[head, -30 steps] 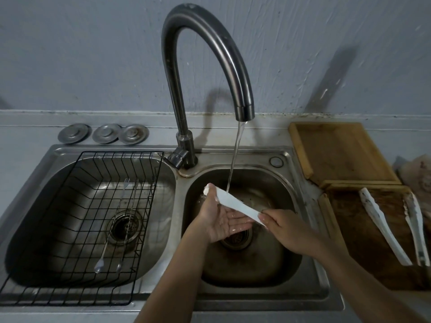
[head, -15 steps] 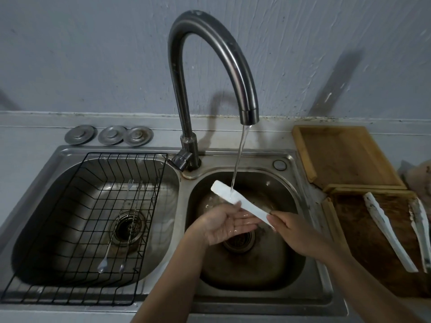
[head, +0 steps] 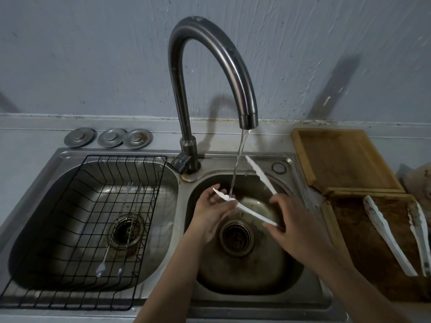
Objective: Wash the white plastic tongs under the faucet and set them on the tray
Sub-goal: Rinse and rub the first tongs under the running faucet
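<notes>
The right hand [head: 300, 227] grips the hinged end of the white plastic tongs [head: 250, 212] over the right basin of the stainless steel double sink [head: 289, 285]. The tongs are spread: one arm slants up and away from this hand, the other reaches left across the cupped, open left hand [head: 213, 213], resting on its fingers. A thin water stream [head: 238, 164] from the curved grey metal faucet [head: 210, 66] beyond the hands lands on that lower arm. Right of the right hand, two more soiled white tongs [head: 387, 234] lie on a dark wooden tray [head: 363, 257]. Left of the left hand, a black wire rack [head: 77, 229] sits in the other basin.
</notes>
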A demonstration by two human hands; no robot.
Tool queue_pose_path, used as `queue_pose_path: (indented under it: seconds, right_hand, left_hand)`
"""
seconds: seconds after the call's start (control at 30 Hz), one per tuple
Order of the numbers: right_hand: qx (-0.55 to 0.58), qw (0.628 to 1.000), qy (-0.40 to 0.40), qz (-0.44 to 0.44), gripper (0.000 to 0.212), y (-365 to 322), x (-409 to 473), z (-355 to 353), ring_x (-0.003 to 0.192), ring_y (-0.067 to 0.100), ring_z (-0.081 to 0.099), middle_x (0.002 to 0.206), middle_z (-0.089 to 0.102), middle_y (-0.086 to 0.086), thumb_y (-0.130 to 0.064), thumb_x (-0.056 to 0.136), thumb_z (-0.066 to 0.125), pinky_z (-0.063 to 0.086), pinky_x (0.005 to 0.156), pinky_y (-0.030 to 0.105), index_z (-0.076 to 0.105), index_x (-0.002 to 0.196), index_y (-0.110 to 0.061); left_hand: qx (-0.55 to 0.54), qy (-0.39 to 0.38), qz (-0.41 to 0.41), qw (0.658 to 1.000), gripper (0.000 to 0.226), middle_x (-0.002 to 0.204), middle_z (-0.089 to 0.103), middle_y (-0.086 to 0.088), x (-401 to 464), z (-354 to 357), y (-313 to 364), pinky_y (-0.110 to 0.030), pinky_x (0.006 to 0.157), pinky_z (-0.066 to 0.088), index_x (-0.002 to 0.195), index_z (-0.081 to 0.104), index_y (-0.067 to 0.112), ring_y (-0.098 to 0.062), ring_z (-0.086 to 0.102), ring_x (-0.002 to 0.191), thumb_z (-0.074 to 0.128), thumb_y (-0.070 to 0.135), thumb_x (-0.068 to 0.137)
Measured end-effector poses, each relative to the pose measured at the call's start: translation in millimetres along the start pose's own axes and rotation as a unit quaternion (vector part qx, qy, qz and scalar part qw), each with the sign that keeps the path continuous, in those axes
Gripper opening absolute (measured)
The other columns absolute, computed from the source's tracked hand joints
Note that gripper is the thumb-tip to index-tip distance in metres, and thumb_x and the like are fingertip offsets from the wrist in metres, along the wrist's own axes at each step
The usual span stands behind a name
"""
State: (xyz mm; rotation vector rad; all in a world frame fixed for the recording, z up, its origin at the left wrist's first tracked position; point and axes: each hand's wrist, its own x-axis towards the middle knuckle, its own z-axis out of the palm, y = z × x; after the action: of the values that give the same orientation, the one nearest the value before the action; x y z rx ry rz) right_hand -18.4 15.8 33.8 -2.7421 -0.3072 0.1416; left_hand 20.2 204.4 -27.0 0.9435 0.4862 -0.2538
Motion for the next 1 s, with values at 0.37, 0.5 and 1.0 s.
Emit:
queue_pose_path:
  seconds: [0.37,0.5,1.0]
  right_hand:
    - [0.095,0.992,0.030,0.082,0.076,-13,10,-2,0.095,0.015,0.063,0.118,0.060,0.005,-0.033,0.073,0.075,0.049,0.072,0.019,0.032,0.133,-0.014]
    - [0.045,0.996,0.050,0.055,0.073,-22,12,4,0.087,0.015,0.066,0.114,0.062,0.004,-0.026,0.075,0.073,0.048,0.065,0.017,0.030,0.133,-0.013]
    - [0.073,0.988,0.004,0.133,0.043,-12,0,15,0.087,0.015,0.066,0.104,0.065,0.005,-0.018,0.075,0.075,0.040,0.050,0.008,0.036,0.095,-0.020]
  left_hand:
    - [-0.135,0.092,0.079,0.983,0.020,0.104,0.064,-0.016,6,13,10,-0.028,0.053,0.057,0.108,0.059,0.004,-0.019,0.073,0.070,0.043,0.011,0.099]
    - [-0.065,0.019,0.099,0.993,0.042,0.126,0.051,-0.009,-3,25,-2,-0.041,0.071,0.059,0.134,0.039,0.019,-0.030,0.067,0.103,0.050,0.008,0.095]
    - [0.224,0.171,0.013,0.959,0.021,0.078,0.072,-0.010,12,14,1,-0.029,0.060,0.060,0.089,0.069,0.004,-0.021,0.070,0.071,0.053,0.016,0.093]
